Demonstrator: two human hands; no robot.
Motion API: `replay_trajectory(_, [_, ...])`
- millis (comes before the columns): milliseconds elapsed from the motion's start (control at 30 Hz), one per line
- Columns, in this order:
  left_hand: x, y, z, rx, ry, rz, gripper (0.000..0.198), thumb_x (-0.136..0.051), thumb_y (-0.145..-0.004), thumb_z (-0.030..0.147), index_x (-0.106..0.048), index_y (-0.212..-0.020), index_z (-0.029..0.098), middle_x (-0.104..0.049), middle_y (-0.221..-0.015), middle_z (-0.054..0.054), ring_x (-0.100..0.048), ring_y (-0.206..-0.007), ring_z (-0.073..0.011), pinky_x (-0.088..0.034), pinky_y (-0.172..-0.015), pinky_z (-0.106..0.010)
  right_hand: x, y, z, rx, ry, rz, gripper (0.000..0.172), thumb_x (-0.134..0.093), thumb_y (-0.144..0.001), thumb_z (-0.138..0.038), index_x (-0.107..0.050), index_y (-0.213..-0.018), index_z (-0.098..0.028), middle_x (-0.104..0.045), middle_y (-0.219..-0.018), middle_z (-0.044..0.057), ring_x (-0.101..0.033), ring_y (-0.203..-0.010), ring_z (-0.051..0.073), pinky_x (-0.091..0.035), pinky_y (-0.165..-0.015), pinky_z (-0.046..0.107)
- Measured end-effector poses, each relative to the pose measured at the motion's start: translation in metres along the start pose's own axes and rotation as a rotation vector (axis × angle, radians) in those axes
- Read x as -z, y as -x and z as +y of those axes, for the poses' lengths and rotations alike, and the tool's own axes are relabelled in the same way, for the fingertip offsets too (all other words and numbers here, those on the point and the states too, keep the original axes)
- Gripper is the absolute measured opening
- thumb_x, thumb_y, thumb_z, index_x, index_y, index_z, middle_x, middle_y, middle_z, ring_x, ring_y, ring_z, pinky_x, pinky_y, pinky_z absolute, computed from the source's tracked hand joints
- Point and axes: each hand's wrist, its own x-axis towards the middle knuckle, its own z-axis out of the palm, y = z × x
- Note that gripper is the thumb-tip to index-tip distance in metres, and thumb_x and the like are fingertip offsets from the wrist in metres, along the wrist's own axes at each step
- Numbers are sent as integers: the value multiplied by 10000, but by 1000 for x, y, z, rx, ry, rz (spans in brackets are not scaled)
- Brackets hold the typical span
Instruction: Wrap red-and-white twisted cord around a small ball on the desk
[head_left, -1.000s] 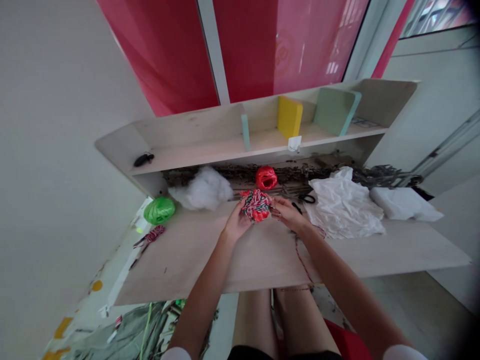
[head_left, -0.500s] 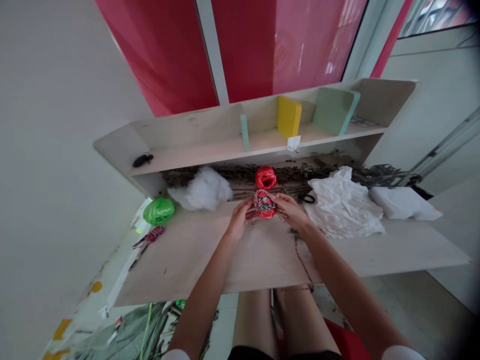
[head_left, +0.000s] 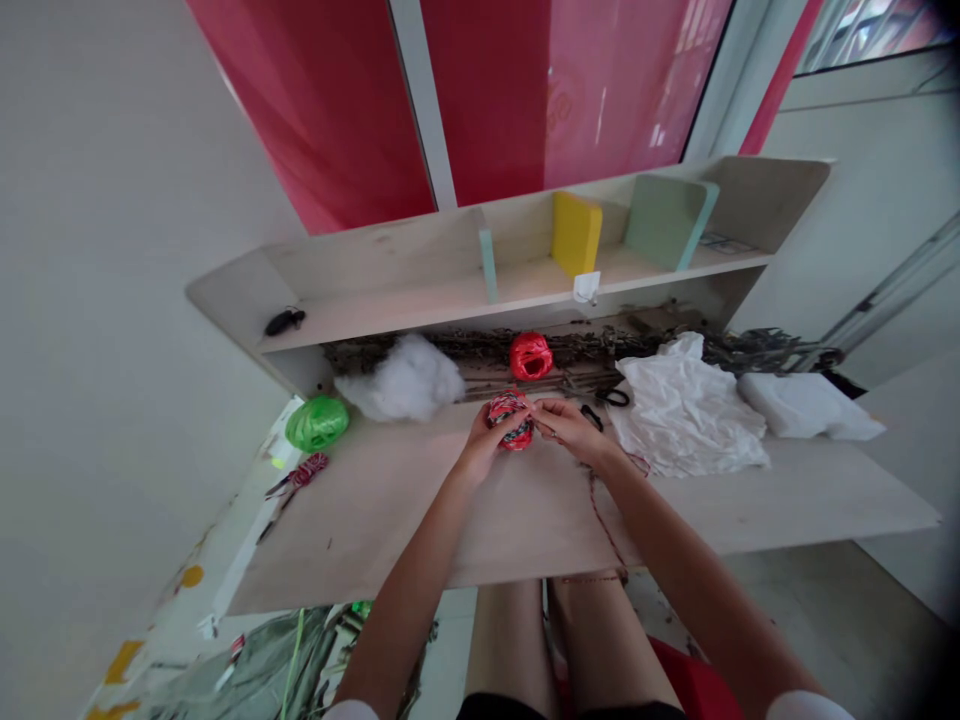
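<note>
My left hand [head_left: 482, 441] is wrapped around a small ball [head_left: 511, 420] of red plastic twine wound with red, white and dark twisted cord, held just above the table. At its right edge, the fingers of my right hand [head_left: 566, 424] pinch what looks like a strand of the cord; the strand is too fine to make out fully. A length of red twisted cord [head_left: 602, 512] trails over the table below my right wrist to the front edge. Right behind the ball lies a red roll of plastic twine [head_left: 531, 357].
Black-handled scissors [head_left: 616, 397] lie right of my hands, beside crumpled white plastic [head_left: 690, 415] and a white block [head_left: 806, 405]. To the left are white stuffing [head_left: 412, 380], a green twine roll [head_left: 317, 424] and a cord-wrapped tool [head_left: 306, 470]. Dry stems lie under the shelf [head_left: 405, 318].
The wound ball has shifted slightly left and down with my left hand. My right hand has gone from holding the ball's side to a pinch at its edge.
</note>
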Motion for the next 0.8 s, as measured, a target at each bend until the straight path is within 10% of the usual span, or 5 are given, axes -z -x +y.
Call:
replay_trajectory(233, [13,-8,11,79,255,59,203,-669,-749,251,-648,-919,144,-693,-777,-25,-614,-590,-95,-487,-514,-189,4,1,-6,3,-80,67,503,-771,-583,-615,-508,-635,-190,-270,-509,-94,-159,-446,44,-94,-440,249])
replay_trajectory(800, [18,-6,9,119,307,28,372,-569,-855,336,-597,-1210,227,-707,-1032,-51,-678,-771,-147,-567,-665,-263,3,0,-6,-28,-100,52,577,-736,-589,-678,-416,-610,-198,-249,-511,-99,-139,-448,39,-85,-440,246])
